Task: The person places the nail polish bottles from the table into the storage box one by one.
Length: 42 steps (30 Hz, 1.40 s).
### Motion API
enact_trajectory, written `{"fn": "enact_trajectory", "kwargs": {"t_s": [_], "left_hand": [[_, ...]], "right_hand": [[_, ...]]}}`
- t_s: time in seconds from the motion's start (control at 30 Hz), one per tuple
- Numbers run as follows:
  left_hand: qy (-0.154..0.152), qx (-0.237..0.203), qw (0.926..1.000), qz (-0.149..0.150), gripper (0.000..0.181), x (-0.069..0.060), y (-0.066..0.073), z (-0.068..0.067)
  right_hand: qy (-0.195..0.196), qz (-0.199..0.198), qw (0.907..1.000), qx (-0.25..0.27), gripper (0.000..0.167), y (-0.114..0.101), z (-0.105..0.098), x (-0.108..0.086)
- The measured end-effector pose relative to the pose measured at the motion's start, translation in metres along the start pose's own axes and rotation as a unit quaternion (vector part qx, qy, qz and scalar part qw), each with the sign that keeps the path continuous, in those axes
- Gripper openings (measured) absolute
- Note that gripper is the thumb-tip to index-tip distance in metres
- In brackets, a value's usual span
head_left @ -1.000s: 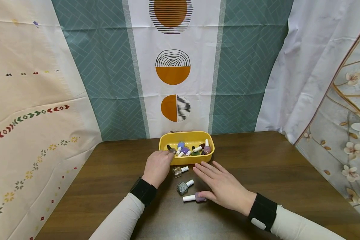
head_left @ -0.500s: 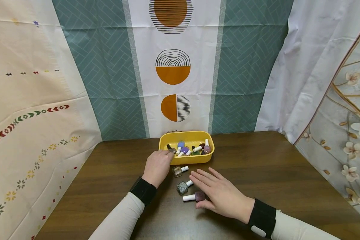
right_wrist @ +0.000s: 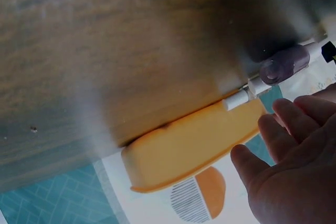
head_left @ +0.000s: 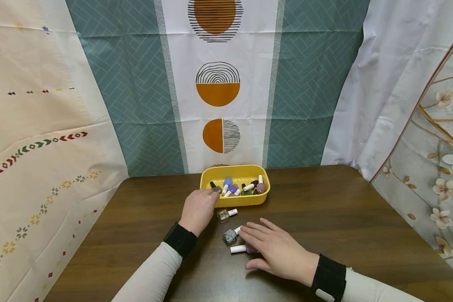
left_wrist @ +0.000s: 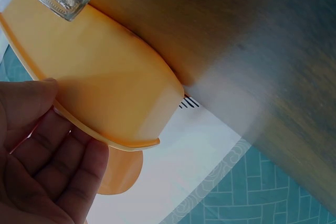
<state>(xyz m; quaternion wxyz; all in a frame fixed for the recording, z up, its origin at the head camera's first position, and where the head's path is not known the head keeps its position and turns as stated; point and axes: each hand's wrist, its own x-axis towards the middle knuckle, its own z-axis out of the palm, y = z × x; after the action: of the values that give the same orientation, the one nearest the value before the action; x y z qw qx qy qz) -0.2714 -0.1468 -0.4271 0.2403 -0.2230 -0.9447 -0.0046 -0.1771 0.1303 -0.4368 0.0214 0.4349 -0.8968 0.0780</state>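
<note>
My left hand pinches the near-left rim of a yellow plastic bin, thumb on the outside and fingers over the edge. Inside the bin lie several nail polish bottles, among them a blue one and a mauve one. In front of it, a gold glitter nail polish, a silver glitter nail polish and a purple nail polish lie on their sides in a loose column. My right hand hovers with spread, extended fingers over the purple bottle, partly hiding it.
The brown wooden table carries everything. A patterned curtain hangs right behind the bin. Printed cloths hang on the left and right sides.
My right hand has drawn back toward me and slightly left, from near the bin's front to above the purple nail polish. The left hand and the bin have stayed put.
</note>
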Motion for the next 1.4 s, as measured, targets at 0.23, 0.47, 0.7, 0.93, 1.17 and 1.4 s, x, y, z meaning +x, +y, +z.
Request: {"fn": "enact_trajectory", "kwargs": {"t_s": [0.23,0.47,0.7,0.93,1.17,1.4], "left_hand": [[0.023,0.003,0.9997,0.011,0.023,-0.0013,0.0001,0.0012],[0.037,0.008,0.9991,0.019,0.022,-0.0018,0.0,0.0016],[0.025,0.011,0.9995,0.014,0.023,-0.0006,0.0003,0.0],[0.015,0.01,0.9998,0.011,0.024,-0.0003,0.0004,-0.001],[0.018,0.01,0.9997,0.014,0.023,0.0,0.0004,-0.0012],[0.018,0.011,0.9997,0.014,0.023,0.0002,-0.0003,0.0006]], "right_hand": [[0.021,-0.005,0.9998,-0.004,0.073,-0.0011,0.0022,0.0007],[0.028,-0.001,0.9996,-0.008,0.066,-0.0009,0.0039,0.0026],[0.03,-0.004,0.9991,-0.028,0.06,-0.0004,0.0063,0.0047],[0.041,-0.012,0.9979,-0.049,0.053,0.0,0.0088,0.0064],[0.036,-0.008,0.9978,-0.055,0.05,-0.0014,0.0078,0.0068],[0.031,-0.005,0.9979,-0.057,0.047,-0.0022,0.0082,0.0084]]}}
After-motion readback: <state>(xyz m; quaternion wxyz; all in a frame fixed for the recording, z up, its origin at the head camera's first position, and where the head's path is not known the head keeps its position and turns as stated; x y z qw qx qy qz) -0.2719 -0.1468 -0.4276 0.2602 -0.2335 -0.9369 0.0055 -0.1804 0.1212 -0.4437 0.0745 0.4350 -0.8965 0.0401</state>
